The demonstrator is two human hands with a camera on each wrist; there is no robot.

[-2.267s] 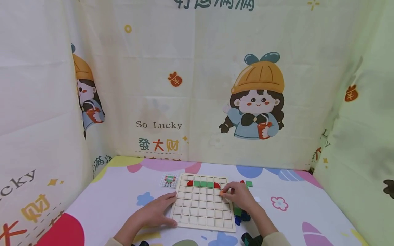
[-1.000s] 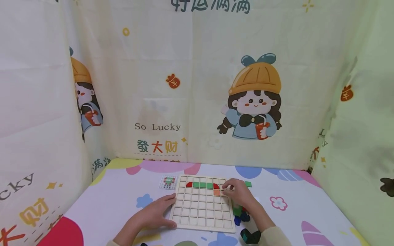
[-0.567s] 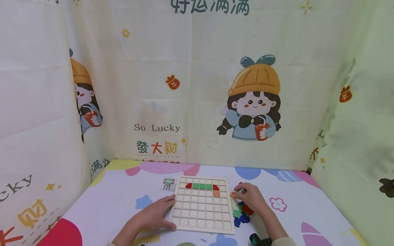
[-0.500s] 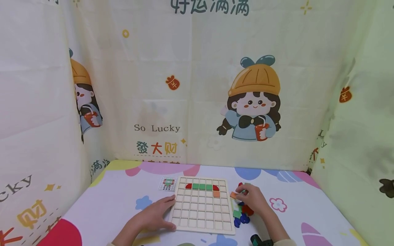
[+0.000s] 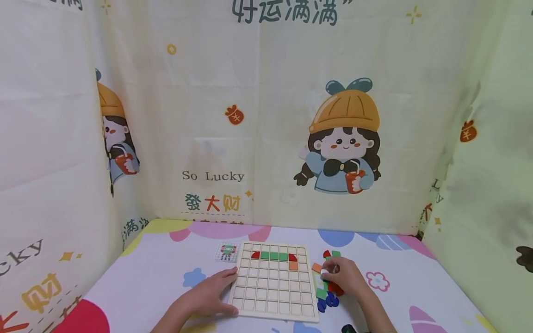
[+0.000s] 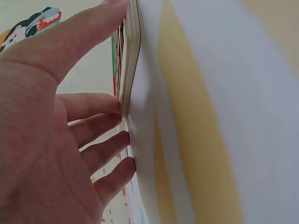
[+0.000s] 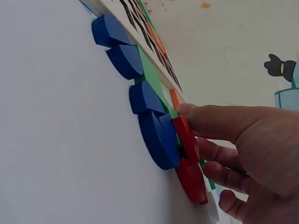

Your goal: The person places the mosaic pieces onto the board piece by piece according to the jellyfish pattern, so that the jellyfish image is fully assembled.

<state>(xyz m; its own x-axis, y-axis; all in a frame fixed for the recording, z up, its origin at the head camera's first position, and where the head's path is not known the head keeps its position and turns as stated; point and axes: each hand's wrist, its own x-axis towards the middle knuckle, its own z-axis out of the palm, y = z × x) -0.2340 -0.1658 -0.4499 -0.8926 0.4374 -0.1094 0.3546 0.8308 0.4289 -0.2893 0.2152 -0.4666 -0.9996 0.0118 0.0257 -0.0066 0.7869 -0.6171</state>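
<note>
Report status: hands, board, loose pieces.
Left hand flat, steadying wooden grid board. Right hand fingers on loose pieces beside board. Nothing in the way.

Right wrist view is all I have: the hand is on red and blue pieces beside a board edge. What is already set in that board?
Observer: The wooden board holds a row of pieces near its far edge: red, three green, red. One orange square sits under the row's right end.
Operator: Where is the other hand?
Observer: The left hand rests open against the board's near left edge.
Operator: Any pattern to copy?
Observer: A small pattern card lies by the board's far left corner.
</note>
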